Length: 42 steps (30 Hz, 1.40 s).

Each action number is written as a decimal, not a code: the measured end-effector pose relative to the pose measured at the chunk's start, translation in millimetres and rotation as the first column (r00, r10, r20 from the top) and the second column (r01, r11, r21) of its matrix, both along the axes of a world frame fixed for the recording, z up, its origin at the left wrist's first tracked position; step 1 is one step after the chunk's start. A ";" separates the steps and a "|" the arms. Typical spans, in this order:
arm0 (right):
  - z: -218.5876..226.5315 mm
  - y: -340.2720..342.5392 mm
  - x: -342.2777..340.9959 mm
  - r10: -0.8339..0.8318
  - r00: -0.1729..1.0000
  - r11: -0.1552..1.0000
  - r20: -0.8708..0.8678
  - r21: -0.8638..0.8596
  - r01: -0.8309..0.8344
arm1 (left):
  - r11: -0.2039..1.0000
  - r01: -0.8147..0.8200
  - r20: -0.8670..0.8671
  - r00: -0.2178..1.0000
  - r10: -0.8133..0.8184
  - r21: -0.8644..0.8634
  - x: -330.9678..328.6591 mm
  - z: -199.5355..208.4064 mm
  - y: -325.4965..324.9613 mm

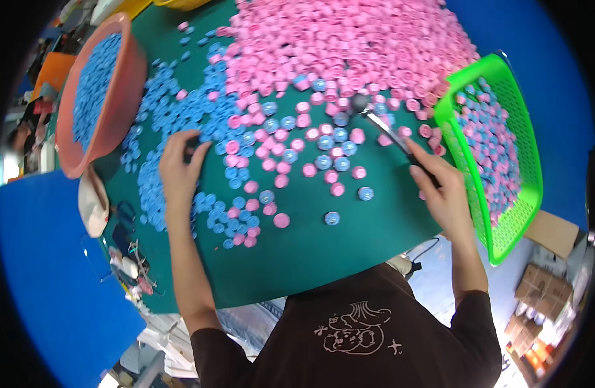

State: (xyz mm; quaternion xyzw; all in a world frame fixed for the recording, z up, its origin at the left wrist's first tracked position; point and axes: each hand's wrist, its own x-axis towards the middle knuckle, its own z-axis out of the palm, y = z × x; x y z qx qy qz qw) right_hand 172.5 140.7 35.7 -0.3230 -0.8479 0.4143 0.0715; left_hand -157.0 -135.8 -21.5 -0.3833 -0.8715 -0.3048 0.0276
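Note:
My right hand (442,183) is closed round the black handle of a small hammer (389,132) with a metal shaft and a dark, rounded head. The head rests over small pink and blue pieces near the pink heap. My left hand (181,161) hovers at the blue caps (187,110), thumb and forefinger apart, with nothing visible between them. Between my hands, pink cup-shaped pieces (309,170) and shiny blue-topped pieces (365,193) lie scattered on the green tabletop (310,258). A smaller cluster of blue and pink pieces (232,223) sits beside my left forearm.
A large heap of pink pieces (342,45) covers the far side. At left, a salmon basin (134,71) holds blue caps; a pale bowl (90,204) is below it. At right, a tilted green basket (475,194) contains mixed pieces. Cardboard boxes (544,291) stand beyond the table.

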 end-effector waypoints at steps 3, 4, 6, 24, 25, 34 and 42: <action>-0.6 1.6 2.2 -0.052 0.997 0.999 -0.066 0.011 0.052 | 0.987 0.160 -0.035 0.987 -0.159 0.017 0.9 -3.0 10.9; 2.4 0.3 2.3 -0.106 0.994 0.994 -0.041 -0.023 0.105 | 0.990 0.143 -0.032 0.989 -0.143 0.002 2.9 -3.3 13.6; -0.5 2.6 3.9 -0.095 0.994 0.995 -0.045 -0.021 0.094 | 0.995 0.099 0.026 0.995 -0.099 0.017 3.2 -3.4 11.2; -5.0 13.5 12.9 -0.131 0.988 0.984 -0.079 -0.133 0.119 | 0.993 -0.113 0.128 0.986 0.110 0.015 16.1 2.1 -1.5; -7.2 13.7 12.3 -0.143 0.987 0.983 -0.074 -0.129 0.133 | 0.985 -0.162 0.181 0.972 0.148 0.066 24.7 11.5 15.7; -13.1 11.2 11.9 -0.102 0.982 0.993 -0.158 -0.082 0.090 | 0.920 0.381 0.085 0.918 -0.388 0.091 107.0 22.0 188.0; -17.1 15.7 16.1 -0.070 0.984 0.995 -0.162 -0.075 0.059 | 0.923 0.382 0.180 0.913 -0.367 -0.057 101.3 13.7 198.0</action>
